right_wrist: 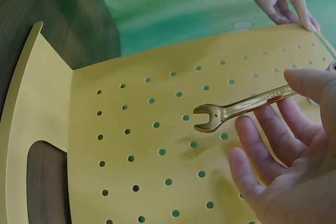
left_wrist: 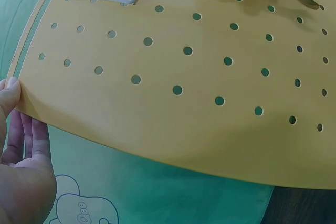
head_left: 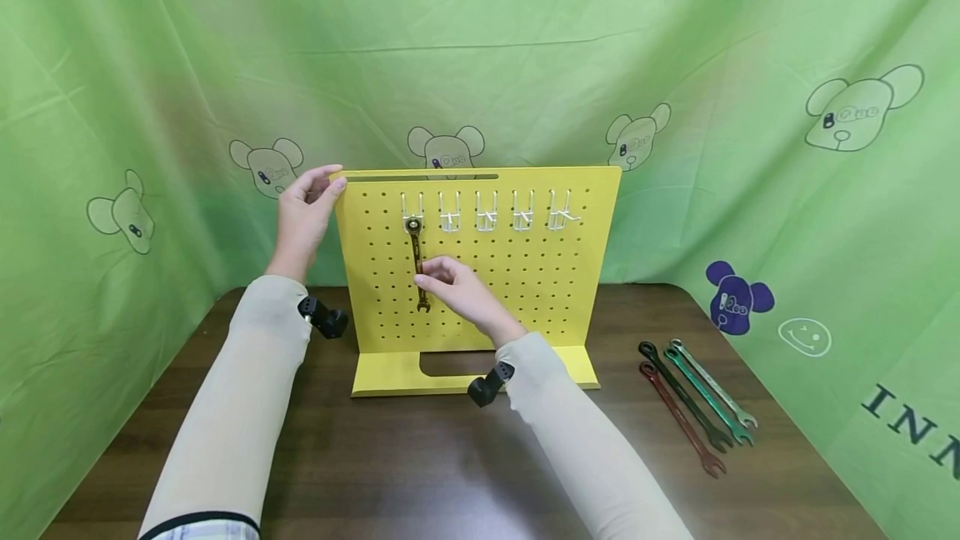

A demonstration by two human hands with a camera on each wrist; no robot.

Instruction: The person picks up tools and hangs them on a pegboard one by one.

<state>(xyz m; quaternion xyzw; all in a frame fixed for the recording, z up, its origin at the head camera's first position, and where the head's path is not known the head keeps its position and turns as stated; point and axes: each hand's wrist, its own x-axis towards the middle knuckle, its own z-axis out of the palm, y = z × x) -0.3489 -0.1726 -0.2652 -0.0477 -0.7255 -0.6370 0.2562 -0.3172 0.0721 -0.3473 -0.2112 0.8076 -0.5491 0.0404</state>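
A yellow pegboard (head_left: 465, 332) stands on the table. My left hand (head_left: 303, 219) grips its upper left corner, the thumb in front and the other fingers behind, as the left wrist view shows. A golden combination wrench (head_left: 417, 252) hangs upright against the leftmost white hook (head_left: 405, 202), its ring end at the hook and its open jaw downward. With thumb and fingers my right hand (head_left: 461, 290) pinches the wrench's shaft. In the right wrist view the wrench's open end (right_wrist: 210, 118) sticks out beyond the fingers, in front of the board. Whether the ring is fully over the hook is too small to tell.
Several more white hooks (head_left: 486, 211) run in a row to the right. On the table (head_left: 405, 473) at the right lie a red wrench (head_left: 681, 419), a black wrench (head_left: 686, 398), a green wrench (head_left: 708, 394) and a silver wrench (head_left: 714, 382). A green curtain (head_left: 480, 40) surrounds the table.
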